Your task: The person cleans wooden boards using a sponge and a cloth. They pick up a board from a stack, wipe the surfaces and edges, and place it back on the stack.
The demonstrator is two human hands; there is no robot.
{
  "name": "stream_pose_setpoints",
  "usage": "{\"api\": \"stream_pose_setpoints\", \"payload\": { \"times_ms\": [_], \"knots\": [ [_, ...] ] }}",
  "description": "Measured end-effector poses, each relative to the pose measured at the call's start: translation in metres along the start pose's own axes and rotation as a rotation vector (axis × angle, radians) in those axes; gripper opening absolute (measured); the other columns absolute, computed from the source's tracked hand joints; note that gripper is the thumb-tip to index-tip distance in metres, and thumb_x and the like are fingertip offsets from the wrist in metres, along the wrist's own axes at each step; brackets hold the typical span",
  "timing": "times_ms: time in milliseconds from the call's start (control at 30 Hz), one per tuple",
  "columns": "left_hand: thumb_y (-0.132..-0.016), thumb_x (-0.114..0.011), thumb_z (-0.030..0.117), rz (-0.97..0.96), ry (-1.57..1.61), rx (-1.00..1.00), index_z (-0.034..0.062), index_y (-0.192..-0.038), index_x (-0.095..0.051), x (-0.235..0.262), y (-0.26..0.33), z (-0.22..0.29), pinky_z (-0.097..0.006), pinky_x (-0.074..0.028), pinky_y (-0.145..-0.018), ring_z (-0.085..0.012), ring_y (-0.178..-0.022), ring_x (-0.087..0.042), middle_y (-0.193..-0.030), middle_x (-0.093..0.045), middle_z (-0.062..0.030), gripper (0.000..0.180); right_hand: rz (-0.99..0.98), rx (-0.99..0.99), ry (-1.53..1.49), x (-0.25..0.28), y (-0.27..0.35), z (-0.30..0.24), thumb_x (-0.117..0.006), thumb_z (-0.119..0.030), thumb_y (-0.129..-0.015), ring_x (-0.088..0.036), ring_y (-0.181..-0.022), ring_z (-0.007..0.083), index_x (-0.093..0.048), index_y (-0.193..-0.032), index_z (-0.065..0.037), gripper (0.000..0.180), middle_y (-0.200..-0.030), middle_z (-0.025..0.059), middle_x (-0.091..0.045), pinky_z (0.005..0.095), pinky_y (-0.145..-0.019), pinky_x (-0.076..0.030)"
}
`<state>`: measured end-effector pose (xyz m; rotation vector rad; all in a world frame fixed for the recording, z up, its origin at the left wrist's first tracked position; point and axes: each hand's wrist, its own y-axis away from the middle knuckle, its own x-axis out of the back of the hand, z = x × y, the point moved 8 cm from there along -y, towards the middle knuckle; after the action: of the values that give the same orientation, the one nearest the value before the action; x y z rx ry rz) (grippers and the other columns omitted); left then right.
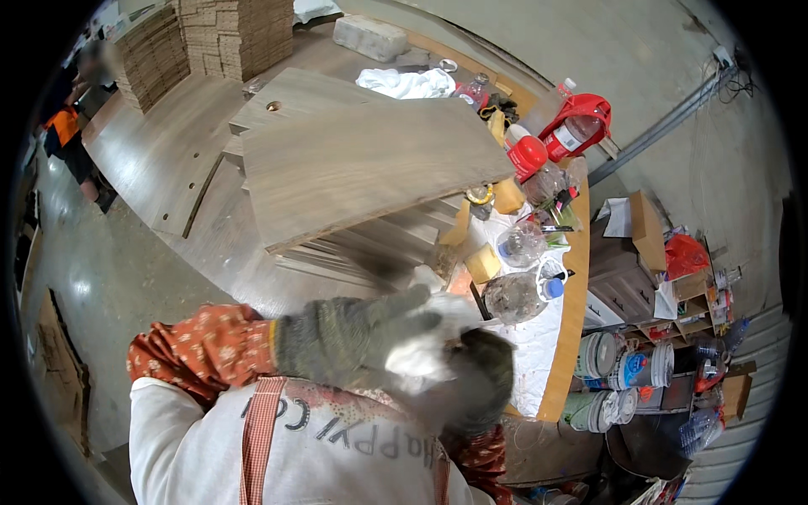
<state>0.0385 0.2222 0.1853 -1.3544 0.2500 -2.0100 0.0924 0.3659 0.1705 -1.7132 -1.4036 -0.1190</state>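
In front of my chest, a crumpled white cloth (421, 358), blurred by motion, lies between my two gloved hands. My left hand (353, 337), in a grey-green knit glove, has its fingers stretched out and apart against the cloth's left side. My right hand (484, 370), in a dark glove, is smeared and closed at the cloth's right side; its separate fingers do not show. Just beyond is a stack of wood-grain boards (362, 168), its top board tilted across the others. A clear bottle with a blue cap (515, 298) lies right of the cloth.
Sponges (482, 263), bottles, a red container (581, 126) and white cloths crowd the table's right edge (562, 362). Stacks of thin boards (236, 38) stand at the far left. Buckets (596, 355) and cartons fill the right side. Another person (71, 126) stands far left.
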Motion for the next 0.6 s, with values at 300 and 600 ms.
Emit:
{"api": "stream_pose_setpoints", "payload": {
  "times_ms": [300,600],
  "knots": [
    [-0.078,-0.077,0.014,-0.104,0.691,0.714,-0.0006,-0.127,-0.052,-0.041,0.058,-0.052,-0.03,-0.051,-0.086,-0.0179,-0.093,-0.065,-0.107,-0.067,-0.0109,0.057,-0.263,0.007,-0.118,-0.065,0.011,0.001,-0.078,-0.042,-0.073,-0.047,-0.125,0.0433,-0.039,-0.143,-0.01,0.086,-0.144,0.0233,-0.035,0.0515,-0.108,-0.035],
    [-0.078,-0.075,0.013,-0.066,0.219,-0.003,-0.001,-0.118,-0.06,0.018,0.032,-0.013,-0.035,-0.055,-0.07,-0.0289,-0.086,-0.069,-0.104,-0.067,-0.0198,0.045,-0.246,-0.417,-1.409,-0.057,-0.009,0.02,-0.054,-0.033,-0.096,-0.055,-0.082,0.0171,-0.051,-0.118,-0.004,0.036,-0.091,0.0051,-0.054,0.0321,-0.066,-0.045]
  ]
}}
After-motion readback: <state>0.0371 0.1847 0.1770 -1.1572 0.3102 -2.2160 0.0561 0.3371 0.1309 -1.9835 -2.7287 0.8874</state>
